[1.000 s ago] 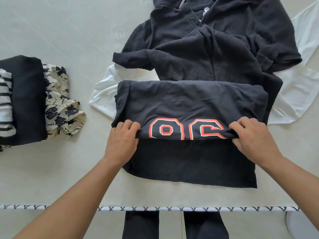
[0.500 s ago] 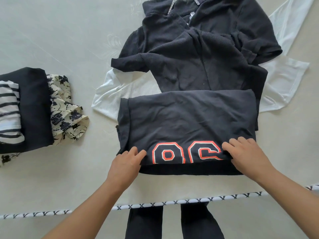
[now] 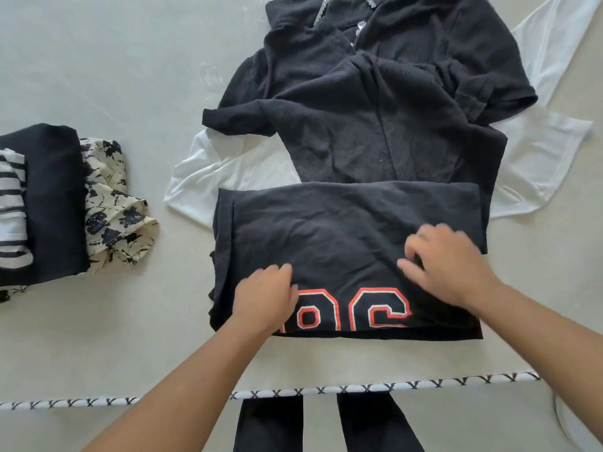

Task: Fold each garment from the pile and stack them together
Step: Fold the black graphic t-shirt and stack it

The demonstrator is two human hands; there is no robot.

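A black T-shirt with orange-and-white numbers (image 3: 342,236) lies folded in half on the pale surface in front of me. My left hand (image 3: 266,296) rests flat on its lower left part, covering part of the print. My right hand (image 3: 447,265) lies on the right half with fingers spread and slightly blurred. Behind the shirt lies the unfolded pile: a black ribbed garment (image 3: 375,102) on top of a white garment (image 3: 535,158). At the far left sits the stack of folded clothes (image 3: 52,203), with a black piece, a striped piece and a cream floral piece.
The surface's near edge has a white trim with black crosses (image 3: 326,391). Below it, my dark trouser legs (image 3: 326,425) show. Bare surface lies between the stack and the shirt.
The shirt's upper half was pulled down over the lower half, closing the fold. Both hands let go of the edge and slid up onto the folded cloth.
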